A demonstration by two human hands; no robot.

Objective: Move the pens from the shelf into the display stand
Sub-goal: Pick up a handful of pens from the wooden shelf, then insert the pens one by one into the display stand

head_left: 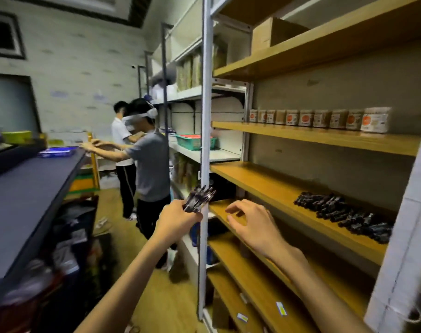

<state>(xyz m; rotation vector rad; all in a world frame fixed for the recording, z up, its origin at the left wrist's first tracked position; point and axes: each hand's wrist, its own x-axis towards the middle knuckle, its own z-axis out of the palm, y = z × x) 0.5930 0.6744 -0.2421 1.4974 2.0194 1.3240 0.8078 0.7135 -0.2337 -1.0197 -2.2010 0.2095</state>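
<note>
My left hand grips a bunch of dark pens, their ends pointing up and right in front of the white shelf post. My right hand hovers just right of it with fingers spread and loosely curled, holding nothing, above the edge of a lower wooden shelf. A long pile of dark pens lies on the wooden shelf to the right, well apart from both hands. No display stand is clearly identifiable in this view.
A white metal post stands right by my left hand. A dark counter runs along the left. Two people stand in the aisle ahead. Small jars line the shelf above the pens.
</note>
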